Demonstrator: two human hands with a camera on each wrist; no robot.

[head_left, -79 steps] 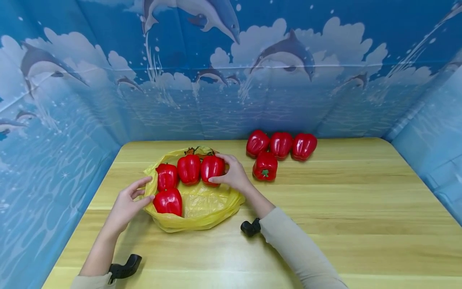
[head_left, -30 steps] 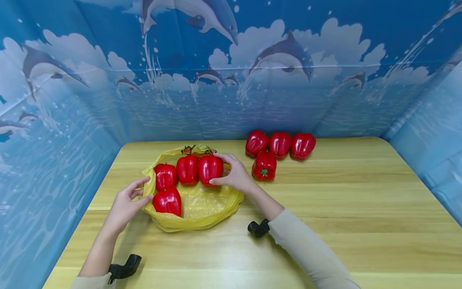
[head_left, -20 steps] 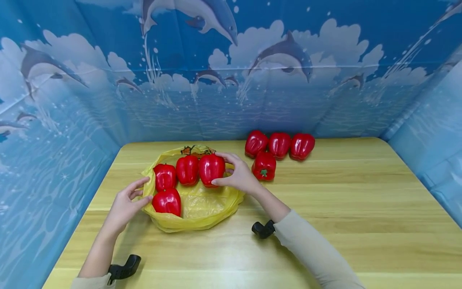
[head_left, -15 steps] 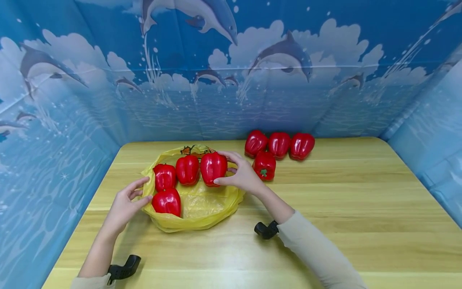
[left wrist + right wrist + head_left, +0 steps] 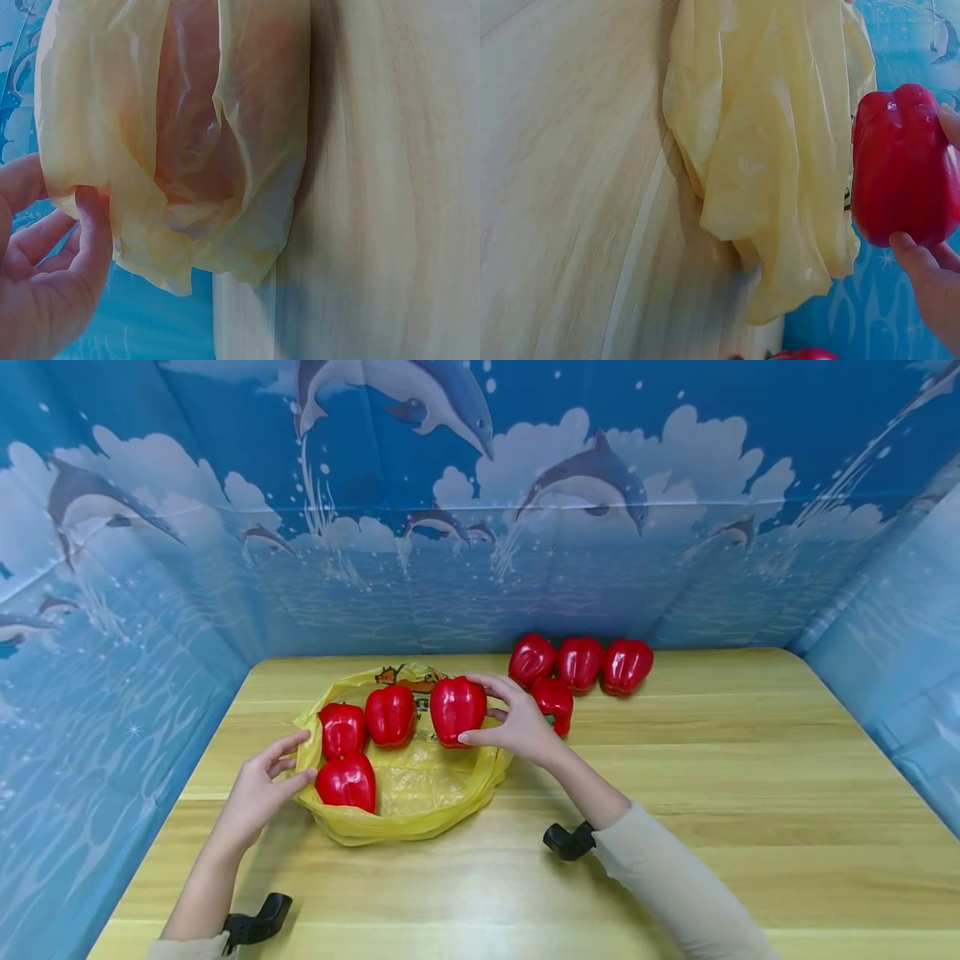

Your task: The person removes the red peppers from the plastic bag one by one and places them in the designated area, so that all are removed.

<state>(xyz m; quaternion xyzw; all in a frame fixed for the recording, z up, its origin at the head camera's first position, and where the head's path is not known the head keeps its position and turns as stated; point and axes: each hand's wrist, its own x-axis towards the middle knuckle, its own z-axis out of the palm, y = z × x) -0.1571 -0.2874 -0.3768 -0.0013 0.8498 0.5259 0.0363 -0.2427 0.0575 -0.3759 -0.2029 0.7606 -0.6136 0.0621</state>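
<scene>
A yellow plastic bag [image 5: 420, 827] lies with its mouth spread on the table's left half. Three red bell peppers sit inside: the upper-left pepper [image 5: 342, 729], the middle pepper [image 5: 390, 716] and the front pepper [image 5: 347, 782]. My left hand [image 5: 258, 789] holds the bag's left rim; in the left wrist view the thumb and a finger [image 5: 94, 232] meet the plastic, their tips partly hidden. Between thumb and fingers, my right hand [image 5: 517, 722] grips another red bell pepper [image 5: 457, 712] over the bag's right side. The right wrist view shows this pepper [image 5: 904, 165] raised beside the bag's rim.
Behind my right hand stand more red bell peppers: a left one [image 5: 532, 660], a centre one [image 5: 580, 663], a right one [image 5: 627, 667] and a nearer one [image 5: 555, 703], partly covered by the hand. A dolphin-print curtain [image 5: 480, 585] borders the wooden table [image 5: 712, 793].
My right hand has moved right with its pepper, away from the middle pepper, so a gap with the bag's print now shows. My left hand has stayed at the bag's rim.
</scene>
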